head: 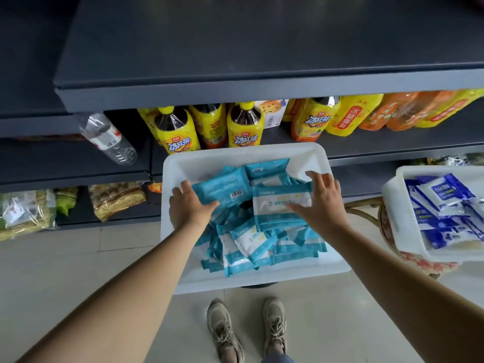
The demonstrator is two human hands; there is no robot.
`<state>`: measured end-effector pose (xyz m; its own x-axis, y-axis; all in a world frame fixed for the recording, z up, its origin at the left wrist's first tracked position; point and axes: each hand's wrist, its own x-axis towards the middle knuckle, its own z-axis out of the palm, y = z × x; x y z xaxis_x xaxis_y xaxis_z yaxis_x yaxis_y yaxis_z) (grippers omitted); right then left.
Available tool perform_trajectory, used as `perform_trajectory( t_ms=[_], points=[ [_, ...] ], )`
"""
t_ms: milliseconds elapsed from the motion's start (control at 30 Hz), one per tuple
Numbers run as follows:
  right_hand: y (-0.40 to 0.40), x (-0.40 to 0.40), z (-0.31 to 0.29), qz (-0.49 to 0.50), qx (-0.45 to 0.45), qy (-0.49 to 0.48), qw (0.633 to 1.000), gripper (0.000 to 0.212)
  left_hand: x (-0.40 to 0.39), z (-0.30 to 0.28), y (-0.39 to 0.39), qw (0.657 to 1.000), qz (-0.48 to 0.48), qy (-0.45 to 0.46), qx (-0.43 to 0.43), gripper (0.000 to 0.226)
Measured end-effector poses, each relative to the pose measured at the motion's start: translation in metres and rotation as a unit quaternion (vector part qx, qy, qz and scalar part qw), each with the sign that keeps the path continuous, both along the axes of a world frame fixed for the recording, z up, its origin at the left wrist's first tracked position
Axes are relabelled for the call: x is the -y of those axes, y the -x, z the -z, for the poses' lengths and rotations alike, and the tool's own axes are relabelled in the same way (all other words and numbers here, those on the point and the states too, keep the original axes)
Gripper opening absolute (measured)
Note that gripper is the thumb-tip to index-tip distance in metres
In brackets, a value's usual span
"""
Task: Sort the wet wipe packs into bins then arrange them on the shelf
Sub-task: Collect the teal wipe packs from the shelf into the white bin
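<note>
Both hands are in the white plastic bin (167,231) of teal-and-white wet wipe packs (246,239). Left hand (187,205) grips a teal pack (222,188); right hand (320,197) pinches a white-faced one (281,203) (likely gathering for the dark shelf (235,48)).

- Small shop, grocery type.
- Dark metal shelving (262,82) runs above and beyond both hands.
- Iced-tea bottles (245,127) in yellow labels stand in a row just beyond the hands.
- Orange drink multipacks (408,111) further right.
- Bagged packaged goods (115,199) on low shelf left of left hand (190,205).
- Pale tiled floor (65,258) below.
</note>
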<state>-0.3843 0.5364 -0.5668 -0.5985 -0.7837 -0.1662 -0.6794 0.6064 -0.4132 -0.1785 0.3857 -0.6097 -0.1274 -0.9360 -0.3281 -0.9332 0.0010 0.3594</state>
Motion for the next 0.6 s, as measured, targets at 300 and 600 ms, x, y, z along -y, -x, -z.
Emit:
perform_trajectory(
  t_ms=[300,600],
  points=[
    [0.013,0.021,-0.012,-0.221,-0.084,-0.138,0.962,0.071,0.014,0.008,0.000,0.951,0.302,0.059,-0.016,0.050],
    [0.036,0.019,-0.011,-0.188,0.050,-0.175,0.965,0.070,0.021,0.010,0.003,0.956,0.291,0.009,0.009,0.071]
  ],
)
